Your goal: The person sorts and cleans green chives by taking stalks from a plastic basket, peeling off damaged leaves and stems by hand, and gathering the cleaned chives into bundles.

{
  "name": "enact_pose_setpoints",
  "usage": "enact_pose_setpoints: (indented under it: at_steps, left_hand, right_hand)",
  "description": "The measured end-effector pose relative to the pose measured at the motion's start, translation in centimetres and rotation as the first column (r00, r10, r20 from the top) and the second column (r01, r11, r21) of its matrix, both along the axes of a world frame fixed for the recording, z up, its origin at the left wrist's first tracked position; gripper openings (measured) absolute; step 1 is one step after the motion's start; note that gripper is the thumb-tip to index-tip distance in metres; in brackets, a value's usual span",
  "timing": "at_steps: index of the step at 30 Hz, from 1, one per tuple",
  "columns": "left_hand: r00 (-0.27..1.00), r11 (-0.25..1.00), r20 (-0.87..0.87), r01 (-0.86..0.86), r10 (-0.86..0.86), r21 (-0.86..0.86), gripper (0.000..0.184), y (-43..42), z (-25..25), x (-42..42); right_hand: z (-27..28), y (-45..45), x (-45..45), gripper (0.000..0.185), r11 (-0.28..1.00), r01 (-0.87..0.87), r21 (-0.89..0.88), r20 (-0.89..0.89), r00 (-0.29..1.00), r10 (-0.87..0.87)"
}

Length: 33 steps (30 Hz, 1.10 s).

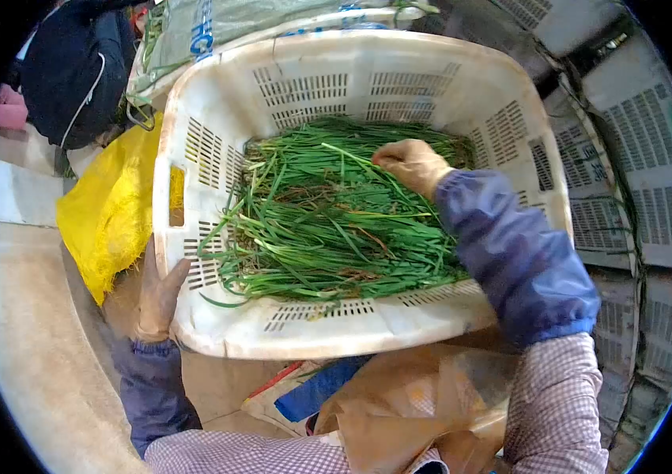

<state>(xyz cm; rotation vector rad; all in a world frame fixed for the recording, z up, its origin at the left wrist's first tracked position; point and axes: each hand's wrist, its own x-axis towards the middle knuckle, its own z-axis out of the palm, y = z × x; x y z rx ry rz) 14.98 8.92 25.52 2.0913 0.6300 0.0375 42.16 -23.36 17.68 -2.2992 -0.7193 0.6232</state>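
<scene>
A white plastic crate with slotted walls stands tilted in front of me. Loose green garlic chives, with pale stems and some brown withered leaves, cover its bottom. At the crate's left front corner my left hand, gloved, grips the rim, thumb over the edge and fingers mostly hidden outside. My right hand, also gloved, is above the chives toward the back right, its fingers pinched together. One light green chive stalk runs from those fingertips to the left and appears held by them.
A yellow woven sack lies left of the crate. Behind it rests a pale sack with blue lettering. Stacked slotted crates line the right side. Dark cloth is at upper left; a brown apron covers my lap.
</scene>
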Motion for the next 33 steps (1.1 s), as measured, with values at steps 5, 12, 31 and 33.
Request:
enact_pose_setpoints:
  at_steps: [5,12,31,33]
  left_hand:
    - [0.992,0.983,0.106,-0.049,0.068,-0.174,0.061,1.2,-2.3,-0.2]
    - [0.994,0.994,0.008,-0.111,0.111,0.001,0.050,1.1,-1.8,-0.2]
    - [0.995,0.991,-0.009,-0.101,0.101,-0.085,0.054,1.6,-1.9,-0.5]
    - [0.992,0.985,-0.046,-0.123,0.118,-0.124,0.055,1.3,-1.4,-0.2]
  right_hand:
    - [-8.0,7.9,1.3,0.024,0.987,0.159,0.034,0.125,0.979,-0.162]
    - [-13.1,10.3,2.9,0.030,0.901,0.214,-0.378,0.327,0.941,-0.087]
    - [-3.6,6.2,5.3,0.027,0.764,0.346,0.544,-0.030,0.918,-0.394]
    - [1.8,6.3,5.2,0.021,0.554,0.563,0.613,-0.224,0.797,-0.561]
